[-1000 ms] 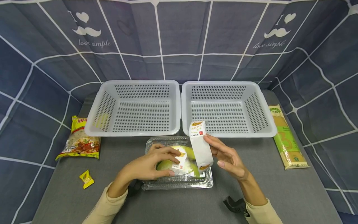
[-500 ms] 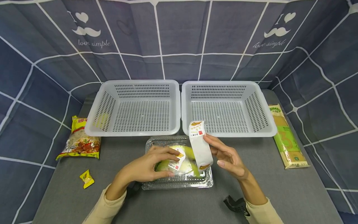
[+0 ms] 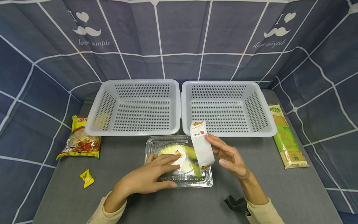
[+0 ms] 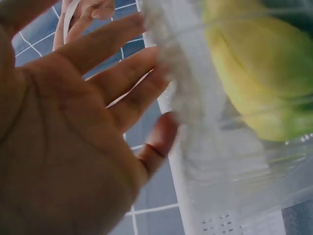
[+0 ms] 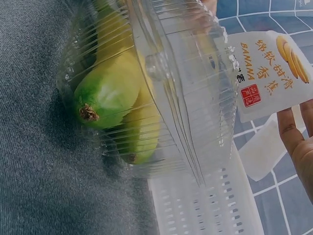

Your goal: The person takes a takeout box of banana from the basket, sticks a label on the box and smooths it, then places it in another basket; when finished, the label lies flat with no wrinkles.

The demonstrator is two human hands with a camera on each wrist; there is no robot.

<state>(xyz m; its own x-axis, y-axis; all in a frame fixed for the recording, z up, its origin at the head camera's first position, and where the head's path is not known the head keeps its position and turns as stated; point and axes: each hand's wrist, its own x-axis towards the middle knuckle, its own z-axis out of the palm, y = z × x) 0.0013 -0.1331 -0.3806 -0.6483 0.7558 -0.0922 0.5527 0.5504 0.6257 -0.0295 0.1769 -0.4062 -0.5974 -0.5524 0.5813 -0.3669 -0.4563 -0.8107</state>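
A clear plastic clamshell box (image 3: 206,183) lies on the grey table, with yellow-green bananas (image 5: 110,95) inside. My left hand (image 3: 145,178) rests over its left part, and the fingertips press a white banana-print sticker (image 3: 182,160) on the lid. The left fingers look nearly straight in the left wrist view, beside the box wall and bananas (image 4: 261,73). Over the box's right edge, my right hand (image 3: 232,160) holds a strip of stickers (image 3: 202,147) by its fingers, the thumb apart from it. "BANANA" is printed on the strip (image 5: 264,73) in the right wrist view.
Two white perforated baskets (image 3: 132,133) (image 3: 229,134) stand side by side behind the box. A yellow food bag (image 3: 81,144) and a small yellow wrapped piece (image 3: 87,178) lie at left. A green-and-tan packet (image 3: 288,140) lies at right.
My left fingers have flattened and slid over the sticker on the lid, now hiding more of it. The right hand and strip have shifted only slightly rightward.
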